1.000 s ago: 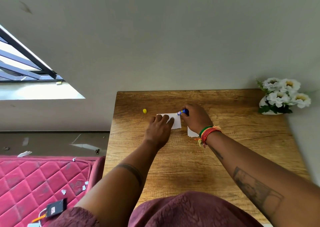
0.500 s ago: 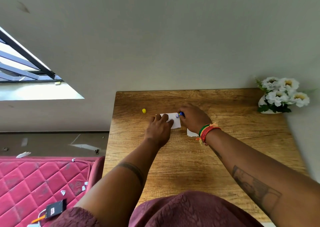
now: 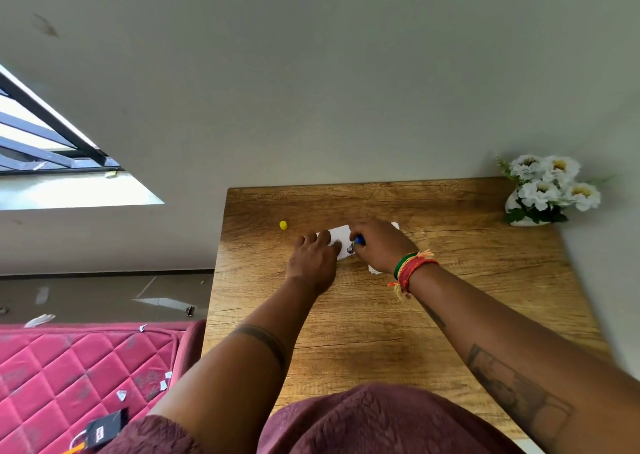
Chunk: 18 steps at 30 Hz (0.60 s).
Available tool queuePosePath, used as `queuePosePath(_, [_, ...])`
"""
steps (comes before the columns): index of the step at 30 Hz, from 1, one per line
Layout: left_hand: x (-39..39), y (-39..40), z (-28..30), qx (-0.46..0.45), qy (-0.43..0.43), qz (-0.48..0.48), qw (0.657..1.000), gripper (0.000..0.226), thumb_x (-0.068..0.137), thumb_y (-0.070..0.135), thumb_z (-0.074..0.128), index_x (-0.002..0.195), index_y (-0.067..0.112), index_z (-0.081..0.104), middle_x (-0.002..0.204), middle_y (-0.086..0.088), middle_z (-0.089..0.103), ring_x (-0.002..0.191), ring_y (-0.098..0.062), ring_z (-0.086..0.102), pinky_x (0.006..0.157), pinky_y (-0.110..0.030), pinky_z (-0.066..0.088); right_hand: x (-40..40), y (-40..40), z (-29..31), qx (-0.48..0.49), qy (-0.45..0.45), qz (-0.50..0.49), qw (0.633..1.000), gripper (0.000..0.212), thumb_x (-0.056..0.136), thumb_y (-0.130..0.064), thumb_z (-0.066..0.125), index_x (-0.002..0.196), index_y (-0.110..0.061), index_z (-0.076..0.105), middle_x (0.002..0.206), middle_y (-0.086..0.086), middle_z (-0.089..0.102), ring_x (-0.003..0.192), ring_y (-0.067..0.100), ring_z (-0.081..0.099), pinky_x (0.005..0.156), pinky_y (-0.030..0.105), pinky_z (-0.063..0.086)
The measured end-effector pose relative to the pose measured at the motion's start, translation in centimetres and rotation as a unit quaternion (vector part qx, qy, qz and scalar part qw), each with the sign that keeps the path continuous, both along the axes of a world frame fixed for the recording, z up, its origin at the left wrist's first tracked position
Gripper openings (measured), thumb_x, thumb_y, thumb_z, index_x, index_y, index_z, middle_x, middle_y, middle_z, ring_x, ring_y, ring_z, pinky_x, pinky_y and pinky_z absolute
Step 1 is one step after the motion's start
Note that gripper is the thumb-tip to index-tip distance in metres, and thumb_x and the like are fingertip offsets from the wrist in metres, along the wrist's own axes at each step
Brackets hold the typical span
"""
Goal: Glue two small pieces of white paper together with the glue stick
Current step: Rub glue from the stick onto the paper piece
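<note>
Gripping a blue glue stick, right hand touches its tip to a white paper piece on the wooden table; label unreadable. Left hand presses paper, fingers straight. Second piece under right wrist. Yellow cap nearby.

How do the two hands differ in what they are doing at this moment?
The left hand lies flat with fingers spread, pressing the white paper down; the right hand is curled round the glue stick. The left wrist is bare; the right wears coloured bracelets. Both work over the wooden table.
</note>
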<state>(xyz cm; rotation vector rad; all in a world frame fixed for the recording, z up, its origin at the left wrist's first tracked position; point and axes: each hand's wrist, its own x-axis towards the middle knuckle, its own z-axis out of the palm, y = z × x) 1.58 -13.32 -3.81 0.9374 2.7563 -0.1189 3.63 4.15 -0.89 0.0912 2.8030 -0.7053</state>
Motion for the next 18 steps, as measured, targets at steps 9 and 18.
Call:
queuePosePath(9, [-0.6, -0.1, -0.7, 0.003, 0.024, 0.013, 1.000, 0.039, 0.099, 0.030, 0.056, 0.137, 0.021, 0.055, 0.133, -0.011, 0.053, 0.121, -0.032, 0.047, 0.097, -0.042, 0.038, 0.4, 1.5, 0.0, -0.047, 0.026, -0.090, 0.994, 0.014, 0.095, -0.018, 0.063, 0.106, -0.018, 0.073, 0.109, 0.003, 0.070, 0.088, 0.018, 0.063, 0.070, 0.028, 0.045])
queuePosePath(18, [-1.1, -0.4, -1.6, 0.033, 0.038, 0.011, 0.999, 0.044, 0.096, 0.051, 0.056, 0.128, 0.021, 0.061, 0.132, -0.004, 0.056, 0.116, -0.029, 0.048, 0.090, -0.042, 0.036, -1.4, 0.4, -0.8, -0.011, 0.055, -0.063, 0.996, 0.016, 0.097, -0.022, 0.060, 0.108, -0.016, 0.070, 0.107, 0.004, 0.068, 0.093, 0.020, 0.061, 0.079, 0.036, 0.054])
